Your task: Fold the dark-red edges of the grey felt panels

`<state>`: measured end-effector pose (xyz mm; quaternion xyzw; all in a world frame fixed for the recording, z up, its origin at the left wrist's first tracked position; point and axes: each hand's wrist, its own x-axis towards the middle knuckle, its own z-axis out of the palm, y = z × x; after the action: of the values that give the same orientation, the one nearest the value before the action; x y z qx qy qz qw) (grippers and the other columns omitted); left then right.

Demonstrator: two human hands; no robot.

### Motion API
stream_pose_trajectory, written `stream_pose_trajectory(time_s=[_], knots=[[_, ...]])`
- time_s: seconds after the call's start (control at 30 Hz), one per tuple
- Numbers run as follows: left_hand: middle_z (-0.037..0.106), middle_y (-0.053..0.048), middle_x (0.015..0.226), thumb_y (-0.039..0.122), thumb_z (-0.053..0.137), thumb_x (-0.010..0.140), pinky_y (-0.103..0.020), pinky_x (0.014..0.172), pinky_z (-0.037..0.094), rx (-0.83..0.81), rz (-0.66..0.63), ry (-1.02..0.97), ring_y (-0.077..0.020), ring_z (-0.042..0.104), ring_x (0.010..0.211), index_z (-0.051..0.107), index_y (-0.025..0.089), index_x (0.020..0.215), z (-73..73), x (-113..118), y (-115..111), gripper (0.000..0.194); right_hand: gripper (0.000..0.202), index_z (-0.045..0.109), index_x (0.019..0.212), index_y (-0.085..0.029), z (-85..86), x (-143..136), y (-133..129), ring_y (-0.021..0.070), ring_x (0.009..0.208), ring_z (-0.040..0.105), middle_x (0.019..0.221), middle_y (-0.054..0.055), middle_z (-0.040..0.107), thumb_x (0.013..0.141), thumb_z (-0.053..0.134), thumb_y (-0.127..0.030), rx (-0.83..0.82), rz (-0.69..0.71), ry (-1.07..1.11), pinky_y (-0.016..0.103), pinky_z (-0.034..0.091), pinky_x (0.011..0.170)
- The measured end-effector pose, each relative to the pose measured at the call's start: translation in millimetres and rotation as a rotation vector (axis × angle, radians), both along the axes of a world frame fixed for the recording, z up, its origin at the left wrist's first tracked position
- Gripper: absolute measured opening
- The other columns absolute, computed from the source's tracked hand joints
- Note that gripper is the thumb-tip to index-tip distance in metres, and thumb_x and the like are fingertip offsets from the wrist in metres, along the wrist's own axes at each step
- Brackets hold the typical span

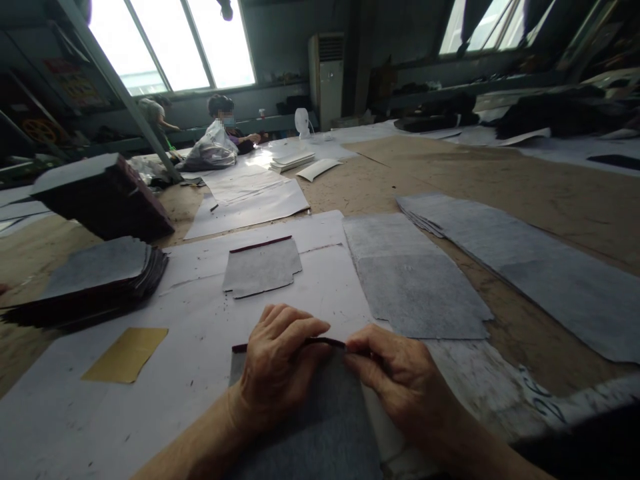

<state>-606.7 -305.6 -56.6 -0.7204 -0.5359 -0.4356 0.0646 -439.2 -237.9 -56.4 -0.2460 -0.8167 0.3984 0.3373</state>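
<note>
A grey sheet piece (325, 433) with a dark maroon folded edge lies in front of me at the table's near side. My left hand (275, 360) is closed over the middle of that folded edge, its fingers bent together. At the right end of the edge, my right hand (400, 373) pinches the corner between thumb and fingers. Between the two hands the edge bows slightly upward. Just beyond lies a smaller grey piece (263, 267) with a maroon strip along its far side. The undersides of my fingers are hidden.
Stacked dark-edged grey pieces (100, 267) and a taller stack (105, 193) stand left. A yellow card (125, 355) lies on white paper (200, 407). Grey sheets (415, 280) and long panels (540, 267) lie right. A masked person (225, 120) sits across the table.
</note>
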Motion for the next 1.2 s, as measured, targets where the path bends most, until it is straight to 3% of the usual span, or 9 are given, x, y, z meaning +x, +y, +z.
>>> stream_pose_trajectory(time_s=[0.13,0.4,0.77,1.2], knots=[[0.059,-0.002,0.073,0.005,0.055,0.077,-0.032,0.065,0.036,0.032,0.001,0.022,-0.0138,0.05,0.067,0.062,0.018,0.086,-0.3,5,4,0.017,0.013,0.055,0.066,-0.018,1.0,-4,1,0.0086,0.056,0.05,0.059,-0.004,0.054,0.077,0.051,-0.014,-0.189,-0.013,-0.074,0.02,0.037,0.052],[0.062,-0.002,0.073,0.006,0.055,0.076,-0.032,0.064,0.036,0.017,-0.004,0.085,-0.0138,0.052,0.066,0.062,0.017,0.086,-1.6,5,5,0.016,0.012,0.058,0.073,-0.017,3.0,-6,0,0.0127,0.065,0.054,0.068,-0.001,0.059,0.078,0.048,-0.018,-0.302,0.002,-0.086,0.024,0.04,0.06],[0.059,-0.005,0.072,0.006,0.05,0.074,-0.034,0.064,0.035,0.012,-0.023,0.23,-0.0161,0.05,0.066,0.058,0.014,0.082,-2.5,8,4,0.014,0.014,0.058,0.069,-0.016,-3.3,-6,0,0.011,0.059,0.051,0.062,-0.001,0.055,0.079,0.048,-0.015,-0.089,0.009,-0.088,0.024,0.038,0.057],[0.056,-0.006,0.072,0.007,0.049,0.073,-0.035,0.065,0.035,0.025,0.094,0.237,-0.018,0.047,0.068,0.055,0.014,0.077,-4.9,13,4,0.01,0.016,0.053,0.065,-0.017,-5.0,-7,-1,0.0105,0.057,0.051,0.061,-0.001,0.055,0.079,0.045,-0.015,-0.043,-0.031,-0.129,0.024,0.037,0.056]])
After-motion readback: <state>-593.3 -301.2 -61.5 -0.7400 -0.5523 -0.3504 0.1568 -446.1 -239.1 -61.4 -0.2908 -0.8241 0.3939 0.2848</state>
